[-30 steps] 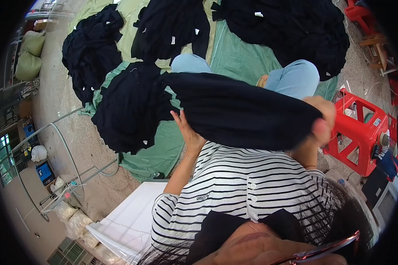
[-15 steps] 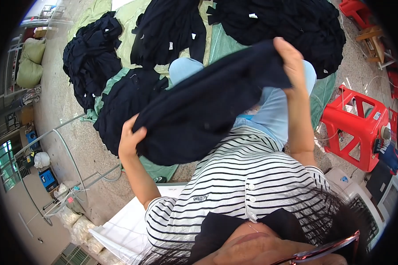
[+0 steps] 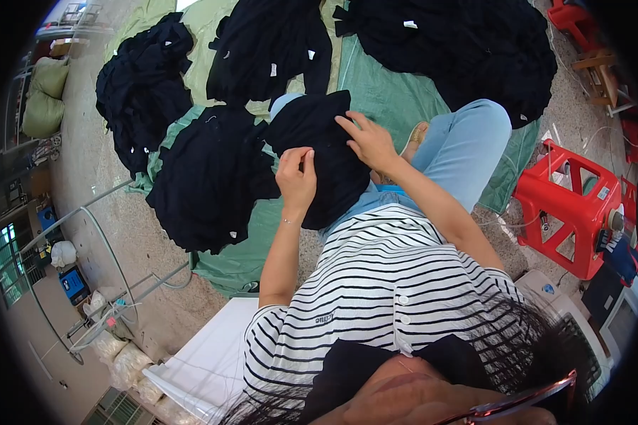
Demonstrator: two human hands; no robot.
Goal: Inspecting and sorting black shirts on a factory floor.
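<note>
A dark navy garment (image 3: 333, 185) lies draped over my left thigh and lap, its kind unclear from its folds. My left hand (image 3: 296, 180) is over its left part, thumb and fingertips pinched together; whether cloth or something small is between them is too small to tell. At the garment's far right edge, my right hand (image 3: 370, 145) rests with its fingers apart, the fingertips touching the cloth. Just left of my lap is a heap of similar dark garments (image 3: 205, 180).
More dark garment piles, at far left (image 3: 145, 85), far middle (image 3: 269, 53) and far right (image 3: 468, 53), lie on a green sheet (image 3: 386, 85). To the right stands a red plastic stool (image 3: 567, 205); a metal tube frame (image 3: 106, 202) is at left. White boards (image 3: 205, 354) lie near my left side.
The garment was stretched wide between both raised hands; now it lies on my left thigh. My right hand has let go its end and moved left; my left hand has moved right.
</note>
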